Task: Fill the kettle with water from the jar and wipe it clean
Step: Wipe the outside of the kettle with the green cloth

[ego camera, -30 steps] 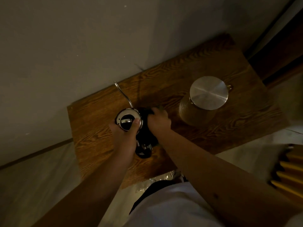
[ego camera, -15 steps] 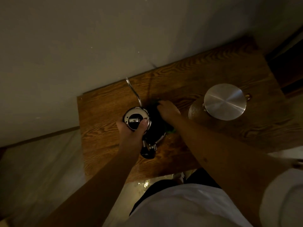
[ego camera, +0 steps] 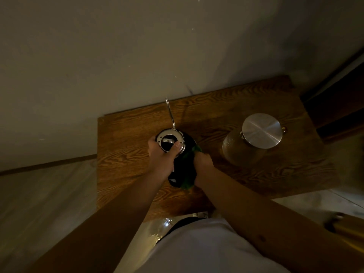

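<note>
Wooden table (ego camera: 126, 146) against a pale wall, dimly lit, seen from above. On its right part, well apart from both hands, the glass jar (ego camera: 239, 152) with its round metal lid (ego camera: 262, 130) shut on top. Near the table's middle, the black kettle (ego camera: 184, 154), upright, long axis vertical and running up toward the camera, thin gooseneck spout (ego camera: 169, 112) reaching away to the wall, handle (ego camera: 174, 179) on the near side toward the body.

Left hand (ego camera: 160, 156) curled over the kettle's top from the left, thumb laid across the steel rim of the lid (ego camera: 169, 141), pinning it down. Right hand (ego camera: 202, 161) closed around a green cloth (ego camera: 194, 151), pressed to the kettle's right flank; more green showing low by the handle, under the wrist.

Likely the wiping step, filling judged done from the capped jar. Kettle directly between the two hands, touching both, the right one nearer the unwiped handle side. Nothing between cloth and kettle body; the left palm covers the left flank, and the spout is within reach beyond. Risk, as a guess: a push from the right tipping a full kettle, hence the bracing grip on top.
</note>
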